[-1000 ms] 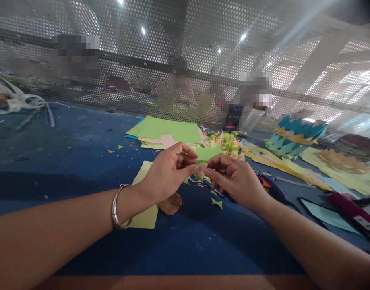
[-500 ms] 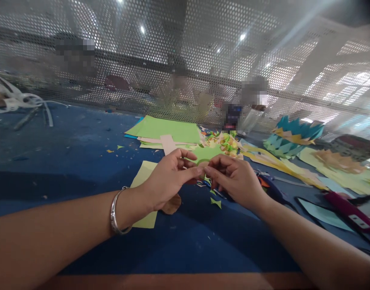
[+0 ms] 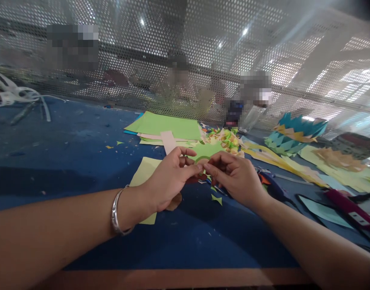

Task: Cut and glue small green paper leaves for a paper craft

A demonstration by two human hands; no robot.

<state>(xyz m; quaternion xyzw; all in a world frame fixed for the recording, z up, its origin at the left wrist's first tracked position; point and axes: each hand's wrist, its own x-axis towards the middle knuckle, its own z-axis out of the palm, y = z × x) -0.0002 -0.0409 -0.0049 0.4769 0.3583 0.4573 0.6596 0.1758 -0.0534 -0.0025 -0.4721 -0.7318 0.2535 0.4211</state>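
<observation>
My left hand (image 3: pixel 175 173) and my right hand (image 3: pixel 233 173) meet over the blue table, thumbs and fingers pinched close together. Between their fingertips is a small curved paper piece (image 3: pixel 203 160), pale with a green edge; my fingers cover much of it. Below my left hand lie a pale yellow paper sheet (image 3: pixel 144 171) and a round brown piece (image 3: pixel 174 201), both partly hidden. Just beyond my fingers rests a green paper sheet (image 3: pixel 210 150). A small green scrap (image 3: pixel 216 199) lies below my right hand.
Stacked coloured paper (image 3: pixel 172 123) lies at the back beside a heap of paper petals (image 3: pixel 228 139). To the right are a teal paper crown (image 3: pixel 293 135), a dark blue tool (image 3: pixel 273 187) and a magenta tool (image 3: pixel 350 207). A perforated metal screen (image 3: pixel 160 52) stands behind.
Both hands stay pinched together at the paper piece, with only slight finger shifts. The whole view has moved a little; the things on the table lie as before.
</observation>
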